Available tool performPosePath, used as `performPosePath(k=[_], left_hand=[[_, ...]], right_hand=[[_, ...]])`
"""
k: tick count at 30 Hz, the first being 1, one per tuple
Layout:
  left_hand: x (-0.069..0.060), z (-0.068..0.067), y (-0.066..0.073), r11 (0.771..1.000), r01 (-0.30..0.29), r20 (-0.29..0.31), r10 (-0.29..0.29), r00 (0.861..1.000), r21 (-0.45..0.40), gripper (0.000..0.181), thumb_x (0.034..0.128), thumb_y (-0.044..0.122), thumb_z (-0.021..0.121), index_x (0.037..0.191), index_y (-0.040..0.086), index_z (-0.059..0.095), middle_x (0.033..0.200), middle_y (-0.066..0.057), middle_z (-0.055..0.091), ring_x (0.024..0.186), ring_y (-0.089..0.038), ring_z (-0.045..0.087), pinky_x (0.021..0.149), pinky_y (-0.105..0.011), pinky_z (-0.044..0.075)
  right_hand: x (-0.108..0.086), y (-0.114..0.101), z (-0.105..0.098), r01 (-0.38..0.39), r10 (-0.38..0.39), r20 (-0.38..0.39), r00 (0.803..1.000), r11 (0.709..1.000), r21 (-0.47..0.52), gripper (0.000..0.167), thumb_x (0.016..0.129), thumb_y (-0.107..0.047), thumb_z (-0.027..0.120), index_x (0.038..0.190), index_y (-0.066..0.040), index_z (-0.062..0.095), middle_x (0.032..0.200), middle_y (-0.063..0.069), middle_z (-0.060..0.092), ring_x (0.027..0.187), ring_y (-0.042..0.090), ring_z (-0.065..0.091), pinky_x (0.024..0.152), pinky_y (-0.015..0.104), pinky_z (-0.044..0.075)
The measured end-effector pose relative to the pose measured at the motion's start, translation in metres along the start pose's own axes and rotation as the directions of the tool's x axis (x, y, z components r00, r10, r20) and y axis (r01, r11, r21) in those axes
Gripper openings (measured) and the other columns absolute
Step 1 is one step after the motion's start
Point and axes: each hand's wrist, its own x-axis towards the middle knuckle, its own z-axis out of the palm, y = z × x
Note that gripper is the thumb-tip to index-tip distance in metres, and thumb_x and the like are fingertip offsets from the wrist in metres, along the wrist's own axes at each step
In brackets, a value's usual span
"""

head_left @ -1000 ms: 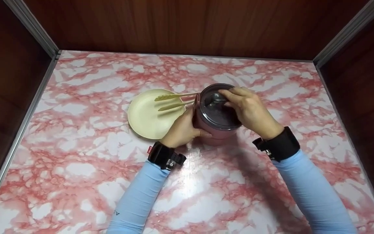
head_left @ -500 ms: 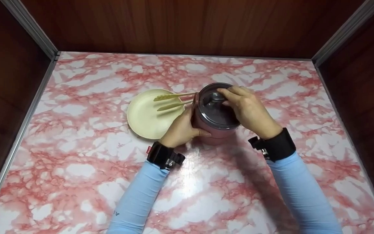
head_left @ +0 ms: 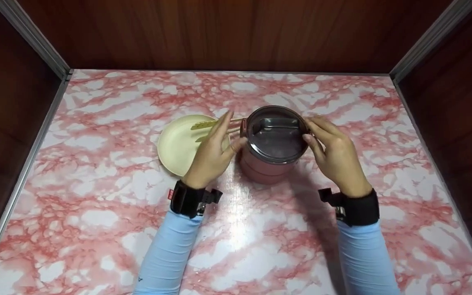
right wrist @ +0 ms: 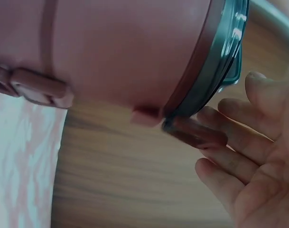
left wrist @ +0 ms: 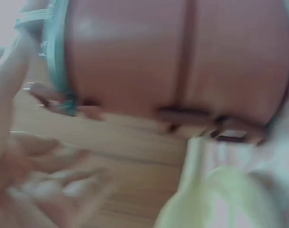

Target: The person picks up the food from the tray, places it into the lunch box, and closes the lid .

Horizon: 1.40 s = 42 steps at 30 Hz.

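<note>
A pink two-tier lunch box (head_left: 266, 172) stands upright, with a dark see-through lid (head_left: 277, 143) on top. Beside its left side is my left hand (head_left: 211, 159), fingers extended and thumb near the lid's edge; I cannot tell whether it touches. In the left wrist view a side latch (left wrist: 51, 99) sticks outward from the rim. My right hand (head_left: 338, 159) is at the lid's right edge, fingers loosely bent. The right wrist view has its fingertips beside or behind another outward-tilted latch (right wrist: 199, 134); contact is unclear.
A pale yellow plate (head_left: 172, 147) lies left of the lunch box, partly behind my left hand. Pale yellow tongs (head_left: 202, 125) reach over it, their other end hidden by the lunch box. Dark wood panels (head_left: 228, 37) enclose the marbled pink table (head_left: 109, 196).
My right hand has left the lid's raised handle for the lid's right edge. My left hand has let go of the lunch box's side and moved slightly left, fingers straightened.
</note>
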Motion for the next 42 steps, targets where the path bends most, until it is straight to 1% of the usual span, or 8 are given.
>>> performPosePath(k=[4,7,14,20,27,36,39,42], left_hand=[[-0.002,0.000,0.011,0.941,-0.289,-0.112,0.311,0.944,0.177,0.055,0.1041,0.032,0.051,0.148,0.000,0.041,0.155,-0.015,0.035,0.147,-0.027,0.023,0.118,-0.038,0.022],[-0.003,0.002,0.013,0.914,-0.333,-0.098,0.362,0.927,0.229,0.045,0.1037,0.021,0.053,0.142,-0.003,0.049,0.151,-0.017,0.042,0.145,-0.030,0.027,0.118,-0.035,0.021],[-0.003,0.003,0.006,0.956,-0.208,-0.127,0.237,0.963,0.208,0.045,0.1033,0.019,0.054,0.144,0.000,0.048,0.151,-0.016,0.042,0.143,-0.029,0.033,0.116,-0.034,0.025],[-0.004,0.005,0.006,0.936,-0.264,-0.089,0.291,0.952,0.233,0.044,0.1046,0.018,0.050,0.145,0.001,0.047,0.154,-0.013,0.038,0.147,-0.030,0.022,0.119,-0.035,0.016],[-0.003,-0.001,0.008,0.924,-0.236,-0.143,0.288,0.947,0.301,0.037,0.1017,0.013,0.055,0.137,0.000,0.057,0.146,-0.014,0.049,0.138,-0.032,0.041,0.115,-0.038,0.030],[-0.005,-0.002,0.010,0.937,-0.009,-0.065,0.034,0.997,0.350,0.039,0.1032,0.023,0.054,0.133,-0.003,0.058,0.140,-0.017,0.053,0.128,-0.032,0.052,0.102,-0.043,0.046],[-0.003,0.003,0.009,0.944,0.027,-0.015,-0.023,1.000,0.330,0.040,0.1048,0.025,0.051,0.134,-0.001,0.058,0.137,-0.016,0.056,0.123,-0.031,0.057,0.099,-0.043,0.048],[-0.002,0.007,0.009,0.958,0.071,-0.081,-0.050,0.995,0.278,0.037,0.1046,0.024,0.051,0.131,0.000,0.062,0.127,-0.017,0.063,0.110,-0.031,0.065,0.090,-0.043,0.053]], right_hand=[[-0.008,0.009,0.001,-0.024,0.023,-0.037,0.999,0.999,-0.028,0.034,0.099,-0.011,0.062,0.128,0.005,0.062,0.129,0.019,0.062,0.124,0.034,0.056,0.105,0.044,0.042],[-0.013,0.015,0.003,-0.053,0.052,-0.045,0.998,0.999,-0.011,0.032,0.098,-0.009,0.062,0.127,0.004,0.064,0.127,0.019,0.063,0.120,0.033,0.058,0.102,0.044,0.045],[-0.022,0.023,0.009,-0.123,0.127,-0.040,0.991,0.988,0.098,0.031,0.097,-0.008,0.064,0.126,0.003,0.065,0.124,0.018,0.065,0.116,0.030,0.061,0.099,0.042,0.048],[-0.023,0.023,0.009,-0.197,0.207,-0.026,0.978,0.959,0.203,0.031,0.098,-0.012,0.063,0.126,0.001,0.066,0.124,0.012,0.067,0.115,0.023,0.063,0.098,0.024,0.046],[-0.023,0.018,0.009,-0.250,0.261,-0.025,0.965,0.945,0.212,0.031,0.100,-0.016,0.061,0.125,0.001,0.066,0.124,0.013,0.067,0.111,0.022,0.065,0.095,0.022,0.049],[-0.024,0.015,0.009,-0.365,0.374,0.004,0.927,0.901,0.234,0.033,0.100,-0.025,0.061,0.125,-0.005,0.069,0.113,0.009,0.072,0.097,0.017,0.070,0.080,0.014,0.050],[-0.024,0.014,0.009,-0.393,0.401,0.016,0.916,0.888,0.238,0.034,0.100,-0.029,0.061,0.125,-0.007,0.069,0.110,0.008,0.072,0.097,0.016,0.070,0.079,0.014,0.049],[-0.023,0.013,0.010,-0.412,0.419,0.025,0.908,0.879,0.240,0.036,0.100,-0.031,0.061,0.125,-0.007,0.068,0.111,0.007,0.072,0.097,0.015,0.070,0.080,0.015,0.050]])
